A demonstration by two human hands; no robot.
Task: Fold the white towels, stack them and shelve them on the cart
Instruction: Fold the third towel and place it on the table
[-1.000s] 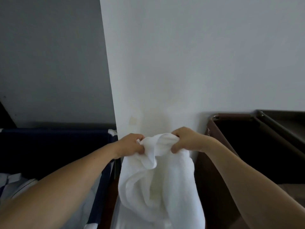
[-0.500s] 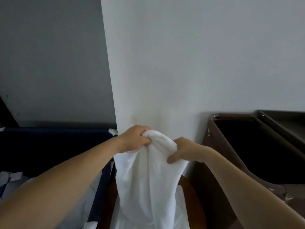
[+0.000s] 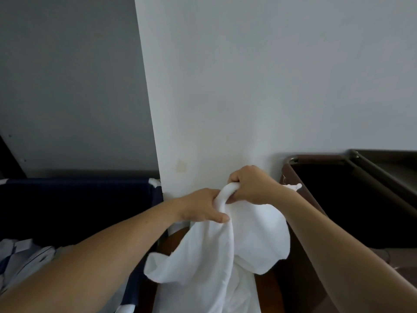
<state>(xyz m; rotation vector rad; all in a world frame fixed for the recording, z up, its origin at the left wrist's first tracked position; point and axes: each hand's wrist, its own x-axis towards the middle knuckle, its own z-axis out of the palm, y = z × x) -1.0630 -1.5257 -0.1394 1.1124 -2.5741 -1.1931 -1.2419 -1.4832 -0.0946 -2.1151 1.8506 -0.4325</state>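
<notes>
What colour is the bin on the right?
Dark brown rigid bin, black inside; the head view shows it.

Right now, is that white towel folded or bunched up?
Bunched, not folded: the white towel hangs in loose drapes from a gathered top gripped by the left hand and right hand.

A white towel (image 3: pixel 216 256) hangs crumpled and unfolded in the air, bunched at its top edge, draping downward in loose folds.
</notes>
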